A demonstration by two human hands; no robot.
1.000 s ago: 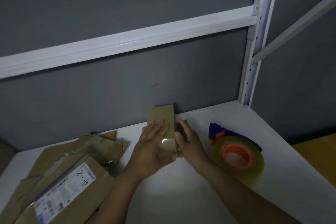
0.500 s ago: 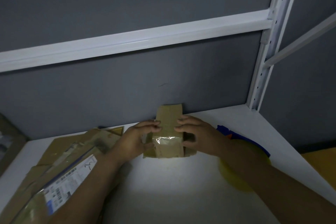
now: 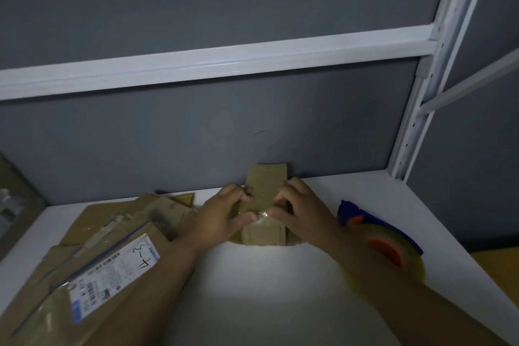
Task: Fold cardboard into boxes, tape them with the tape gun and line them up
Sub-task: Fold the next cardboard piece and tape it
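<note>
A small brown cardboard box [image 3: 265,234] sits on the white table [image 3: 266,289] near the grey back panel, one flap standing upright at its far side. A shiny strip of clear tape crosses its top. My left hand [image 3: 224,216] grips the box from the left, fingers curled over the top edge. From the right, my right hand [image 3: 302,209] grips it with thumb and fingers on the taped top. The blue tape gun [image 3: 376,233] with its orange-cored roll lies to the right, partly hidden by my right forearm.
A pile of flattened cardboard [image 3: 92,255] with a white shipping label marked by hand lies at the left. A white metal shelf post [image 3: 421,109] rises at the back right corner. A yellow surface [image 3: 502,270] lies beyond the table's right edge.
Both hands shifted from lying flat on the box to curling over its top from either side. The view moved left, so the tape gun now sits farther right.
</note>
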